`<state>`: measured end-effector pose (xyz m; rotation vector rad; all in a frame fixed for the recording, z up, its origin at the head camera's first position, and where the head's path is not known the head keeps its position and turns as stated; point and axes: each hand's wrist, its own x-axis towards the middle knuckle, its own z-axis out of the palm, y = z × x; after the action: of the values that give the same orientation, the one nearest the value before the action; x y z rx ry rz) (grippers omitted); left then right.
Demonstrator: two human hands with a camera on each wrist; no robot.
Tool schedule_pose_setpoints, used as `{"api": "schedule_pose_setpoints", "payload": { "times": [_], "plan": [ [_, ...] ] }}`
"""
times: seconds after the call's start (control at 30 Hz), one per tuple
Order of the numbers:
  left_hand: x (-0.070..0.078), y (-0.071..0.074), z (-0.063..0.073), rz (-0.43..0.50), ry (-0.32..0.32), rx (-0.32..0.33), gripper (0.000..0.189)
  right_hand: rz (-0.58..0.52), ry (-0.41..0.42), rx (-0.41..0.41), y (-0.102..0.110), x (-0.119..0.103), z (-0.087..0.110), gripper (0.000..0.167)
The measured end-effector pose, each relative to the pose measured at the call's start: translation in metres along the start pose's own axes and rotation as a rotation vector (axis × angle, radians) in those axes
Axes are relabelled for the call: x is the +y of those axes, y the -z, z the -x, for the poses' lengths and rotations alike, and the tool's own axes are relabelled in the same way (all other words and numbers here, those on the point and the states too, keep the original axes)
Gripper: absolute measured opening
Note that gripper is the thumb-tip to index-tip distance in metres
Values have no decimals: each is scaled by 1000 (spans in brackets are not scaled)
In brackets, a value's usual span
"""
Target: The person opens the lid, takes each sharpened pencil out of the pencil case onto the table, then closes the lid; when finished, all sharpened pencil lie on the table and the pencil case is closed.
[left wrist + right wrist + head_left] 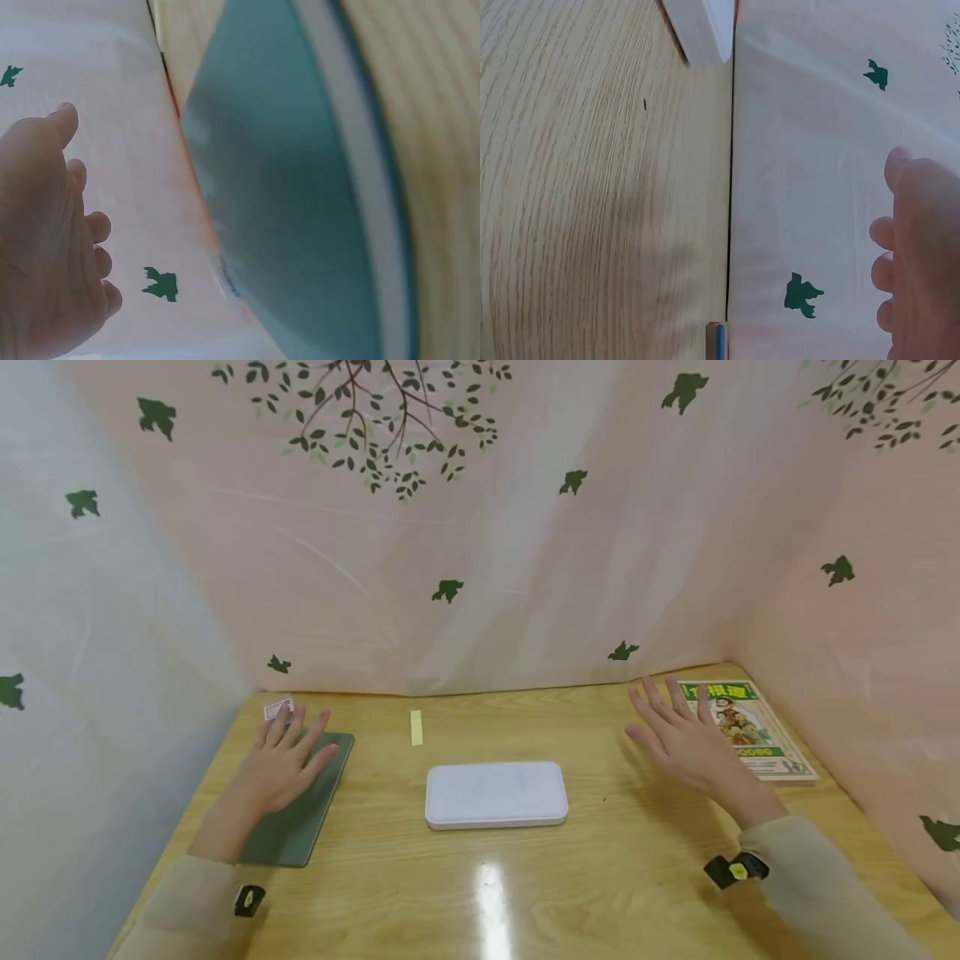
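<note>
My left hand (279, 770), palm down with its fingers spread, is above a dark green notebook (288, 839) at the left of the table. In the left wrist view the notebook's green cover (277, 172) and pale page edge show below the hand. On the right, my right hand (686, 743) is held with straight, spread fingers, overlapping the left edge of a comic book (750, 731) with a green and yellow cover. Neither hand holds anything. Between them a white rounded case (497, 795) lies flat, its end (701, 30) showing in the right wrist view.
A pale yellow strip (416, 727) lies behind the white case. A small white and pink card (278, 707) is beyond the left fingertips at the back corner. Light curtain (480, 635) with leaf and bird prints encloses the wooden table (600, 893) at the back and sides.
</note>
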<state>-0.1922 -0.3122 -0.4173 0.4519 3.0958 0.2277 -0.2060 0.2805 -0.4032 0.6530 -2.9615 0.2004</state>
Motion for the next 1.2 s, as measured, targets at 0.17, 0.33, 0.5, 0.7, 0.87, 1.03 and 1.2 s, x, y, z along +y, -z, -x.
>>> {"api": "schedule_pose_setpoints", "payload": {
  "times": [0.17,0.33,0.5,0.7,0.87,1.03,1.2],
  "plan": [
    [10,5,-3,2,-32,30,70,11,27,54,-3,-3,-1,74],
    [28,10,-6,-42,-81,53,70,-16,86,110,-5,-11,-5,82],
    [46,7,-8,-49,-164,111,73,-42,130,116,-10,-23,-8,93],
    [64,-3,-11,-54,-232,125,81,-59,227,104,-16,-40,-14,107],
    [81,-19,-12,-37,-358,185,81,-95,306,73,-27,-57,-18,121],
    [102,-39,-14,9,-503,177,84,-143,358,1,-40,-71,-17,132],
    [110,-56,-13,63,-545,42,88,-176,407,-53,-51,-84,-20,136]
  ]
}}
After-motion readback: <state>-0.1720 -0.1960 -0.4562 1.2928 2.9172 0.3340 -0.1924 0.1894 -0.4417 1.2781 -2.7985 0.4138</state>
